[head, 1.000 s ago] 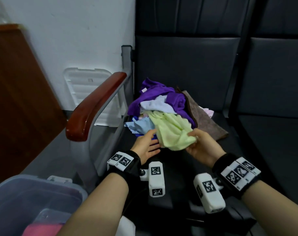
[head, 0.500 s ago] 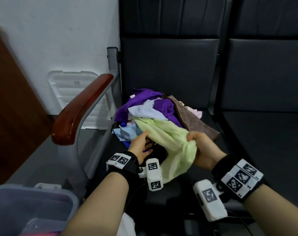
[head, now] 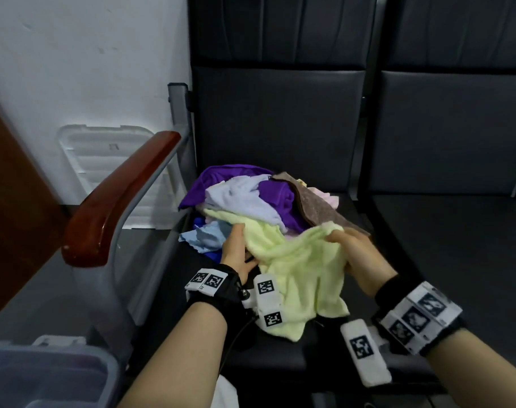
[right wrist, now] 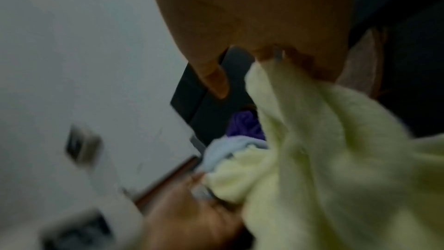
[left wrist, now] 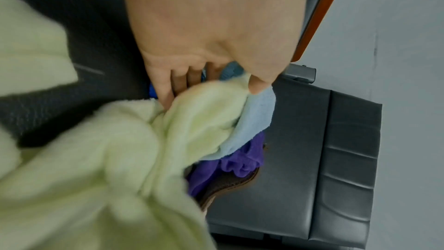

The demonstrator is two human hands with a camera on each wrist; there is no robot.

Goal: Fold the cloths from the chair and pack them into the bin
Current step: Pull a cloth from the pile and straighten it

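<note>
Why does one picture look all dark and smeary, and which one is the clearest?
The right wrist view is the dim, smeared one: the yellow cloth and right hand are blurry and the wall is streaked. The left wrist view is brighter, but the cloth near the lens is soft while the chair looks sharp. The head view is clearest, though its wide lens bends the armrest.

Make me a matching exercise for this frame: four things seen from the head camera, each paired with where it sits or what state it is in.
Things:
1. yellow cloth
2. brown cloth
3. bin
4. purple cloth

States or places:
A. bottom left corner, beside the chair
B. held by the left hand and the right hand
C. back of the pile
D. right edge of the pile

Pairs: 1-B, 2-D, 3-A, 4-C
</note>
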